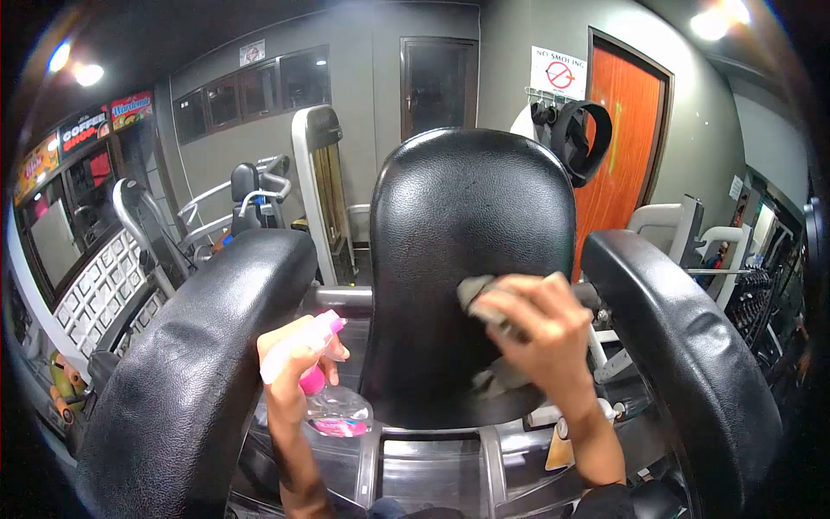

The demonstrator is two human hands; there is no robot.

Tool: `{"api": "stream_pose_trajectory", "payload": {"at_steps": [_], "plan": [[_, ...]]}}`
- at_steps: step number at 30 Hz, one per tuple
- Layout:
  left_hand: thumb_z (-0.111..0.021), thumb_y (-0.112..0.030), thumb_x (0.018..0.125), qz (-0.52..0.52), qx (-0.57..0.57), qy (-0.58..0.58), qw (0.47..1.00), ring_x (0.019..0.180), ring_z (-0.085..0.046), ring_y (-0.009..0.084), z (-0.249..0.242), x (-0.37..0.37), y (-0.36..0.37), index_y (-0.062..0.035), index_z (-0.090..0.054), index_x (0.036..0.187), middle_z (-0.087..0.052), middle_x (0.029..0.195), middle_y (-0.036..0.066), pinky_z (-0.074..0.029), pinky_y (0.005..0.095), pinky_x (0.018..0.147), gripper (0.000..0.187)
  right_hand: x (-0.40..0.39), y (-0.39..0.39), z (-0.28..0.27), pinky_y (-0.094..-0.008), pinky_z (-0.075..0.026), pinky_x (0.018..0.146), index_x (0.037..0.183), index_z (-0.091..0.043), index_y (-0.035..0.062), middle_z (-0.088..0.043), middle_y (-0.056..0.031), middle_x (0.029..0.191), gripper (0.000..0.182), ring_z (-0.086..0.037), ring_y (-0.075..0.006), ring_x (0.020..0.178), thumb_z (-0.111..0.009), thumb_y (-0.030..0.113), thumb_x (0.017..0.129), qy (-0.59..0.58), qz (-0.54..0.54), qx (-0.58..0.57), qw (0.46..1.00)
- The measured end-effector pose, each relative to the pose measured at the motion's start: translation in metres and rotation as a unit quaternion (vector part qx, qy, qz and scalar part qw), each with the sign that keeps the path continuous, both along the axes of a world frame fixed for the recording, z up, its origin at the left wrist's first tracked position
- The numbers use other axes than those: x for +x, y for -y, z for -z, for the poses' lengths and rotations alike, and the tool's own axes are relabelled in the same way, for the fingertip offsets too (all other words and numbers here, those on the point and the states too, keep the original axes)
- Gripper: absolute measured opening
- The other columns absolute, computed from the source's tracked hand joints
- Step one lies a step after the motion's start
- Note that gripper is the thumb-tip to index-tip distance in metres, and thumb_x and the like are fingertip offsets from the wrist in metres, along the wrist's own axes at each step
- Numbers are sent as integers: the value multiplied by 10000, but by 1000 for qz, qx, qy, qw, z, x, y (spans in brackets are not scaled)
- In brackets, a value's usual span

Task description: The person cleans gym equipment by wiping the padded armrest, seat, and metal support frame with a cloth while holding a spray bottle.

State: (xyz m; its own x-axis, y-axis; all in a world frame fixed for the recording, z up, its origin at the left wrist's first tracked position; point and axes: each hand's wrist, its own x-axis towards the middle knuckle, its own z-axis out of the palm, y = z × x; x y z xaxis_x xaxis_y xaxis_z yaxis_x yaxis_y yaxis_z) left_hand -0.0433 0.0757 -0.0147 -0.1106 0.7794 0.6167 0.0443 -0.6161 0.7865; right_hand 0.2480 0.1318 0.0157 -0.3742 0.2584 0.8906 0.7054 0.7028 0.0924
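My left hand (298, 355) is wrapped round the neck of a spray bottle (339, 408) with a pink trigger head and clear body. It is beside the left armrest pad. My right hand (540, 324) is closed on a greyish cloth (475, 292), slightly blurred. The cloth lies against the lower middle of a black padded backrest (471, 199). Part of the cloth hangs below the hand, near the backrest's lower edge. My right palm hides some of the cloth.
Black armrest pads flank me, left (199, 337) and right (679, 320). Behind stand a tall machine column (320, 190) and other gym machines. An orange door (618, 138) and a no-smoking sign (559, 73) are at the back right. Black belts (588, 138) hang from hooks there.
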Motion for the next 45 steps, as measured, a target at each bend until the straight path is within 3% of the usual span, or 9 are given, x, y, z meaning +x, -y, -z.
{"api": "stream_pose_trajectory", "payload": {"at_steps": [6, 12, 19, 23, 24, 29, 36, 38, 45], "plan": [[-550, -252, 841, 2, 23, 18, 1000, 510, -580, 175, -1, 2, -6, 113, -668, 859, -659, 746, 159, -454, 271, 462, 384, 11, -15, -15, -357, -537, 758, 1035, -746, 166, -692, 0, 1058, 337, -629, -245, 863, -783, 80, 711, -98, 51, 57, 992], [-553, -243, 856, 22, 18, 35, 999, 524, -594, 194, 9, 11, -19, 124, -672, 905, -667, 761, 171, -473, 282, 460, 389, 4, 11, 45, -274, -560, 656, 1030, -751, 213, -686, 52, 1071, 427, -612, -163, 795, -821, 101, 624, 27, -10, -2, 1000], [-519, -210, 895, 170, 21, -20, 985, 515, -605, 194, 14, 50, -31, 135, -683, 964, -675, 785, 185, -473, 277, 475, 389, 37, -19, -6, -351, -551, 726, 1003, -758, 180, -697, -2, 1047, 361, -634, -231, 836, -814, 77, 662, -91, 24, 53, 994], [-530, -154, 921, 210, 16, -41, 977, 531, -610, 183, 15, 77, -37, 131, -678, 992, -668, 792, 168, -473, 283, 489, 329, 27, -9, 12, -345, -543, 753, 1008, -758, 179, -694, -3, 1066, 348, -625, -231, 838, -808, 98, 674, -116, 16, 21, 993], [-537, -326, 873, 160, -24, -62, 985, 495, -596, 213, 5, 89, -29, 126, -662, 815, -662, 752, 201, -470, 297, 464, 472, 26, -2, 23, -341, -545, 742, 1006, -760, 182, -693, -1, 1068, 351, -622, -226, 831, -816, 109, 667, -110, 14, 2, 994], [-543, -306, 871, 151, -33, -103, 983, 491, -595, 198, 5, 101, -28, 126, -664, 819, -664, 739, 194, -463, 288, 452, 451, 43, 25, 68, -318, -573, 666, 988, -777, 179, -716, -1, 1058, 344, -627, -202, 776, -838, 127, 654, -116, 20, -46, 992], [-543, -356, 861, 93, -30, -165, 981, 469, -600, 180, 12, 105, -27, 106, -666, 787, -673, 702, 157, -450, 275, 443, 483, 47, -15, 21, -329, -547, 708, 1049, -761, 181, -707, 2, 1074, 352, -634, -219, 829, -821, 136, 704, -161, 18, 45, 986], [-590, -209, 878, 112, 14, -152, 982, 481, -605, 160, 16, 100, -30, 101, -685, 821, -669, 700, 144, -450, 270, 461, 329, 46, -23, 10, -341, -546, 737, 1051, -761, 171, -702, -3, 1071, 338, -640, -231, 836, -811, 134, 719, -184, 6, 53, 982], [-546, -347, 842, 63, -38, -154, 985, 449, -597, 190, 12, 104, -26, 119, -658, 783, -675, 705, 183, -456, 271, 418, 483, 54, -3, 69, -350, -552, 801, 1056, -774, 156, -709, -59, 1067, 351, -678, -243, 915, -815, 105, 711, -273, -38, -41, 960]]}}
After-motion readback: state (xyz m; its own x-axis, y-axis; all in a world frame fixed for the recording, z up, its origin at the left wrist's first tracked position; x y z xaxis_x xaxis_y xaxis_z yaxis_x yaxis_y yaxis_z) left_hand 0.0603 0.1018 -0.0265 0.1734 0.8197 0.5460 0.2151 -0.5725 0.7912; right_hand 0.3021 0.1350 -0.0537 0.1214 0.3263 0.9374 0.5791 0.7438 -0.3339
